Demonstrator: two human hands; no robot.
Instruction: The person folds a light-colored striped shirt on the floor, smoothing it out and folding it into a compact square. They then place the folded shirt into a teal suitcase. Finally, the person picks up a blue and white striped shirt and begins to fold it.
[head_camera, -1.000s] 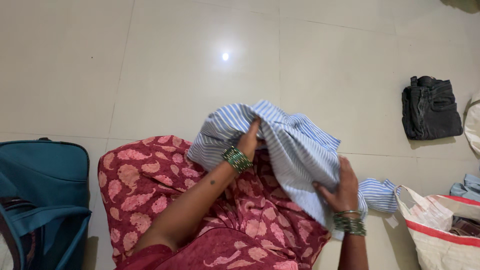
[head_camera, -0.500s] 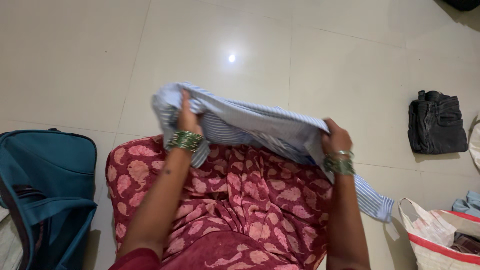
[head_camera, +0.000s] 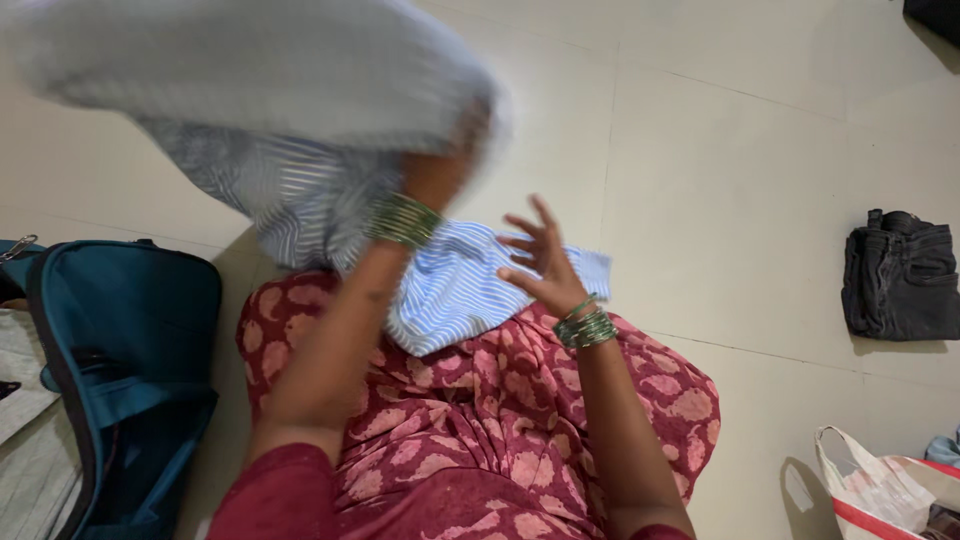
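My left hand (head_camera: 440, 170) is raised and grips a blue and white striped shirt (head_camera: 300, 190), which is lifted high and blurred with motion. The shirt's lower part hangs down onto my lap, over red cloth with pink paisley shapes (head_camera: 500, 400). My right hand (head_camera: 540, 262) hovers just above the hanging shirt with its fingers spread and nothing in it. Both wrists carry green bangles.
A teal bag (head_camera: 120, 350) lies open at the left on the pale tiled floor (head_camera: 750, 150). A folded black pair of jeans (head_camera: 900, 290) lies at the right. A white sack with a red stripe (head_camera: 880, 490) stands at the bottom right.
My left hand has swung the shirt up and to the left. My right hand has let go of the shirt and opened. The view has shifted left.
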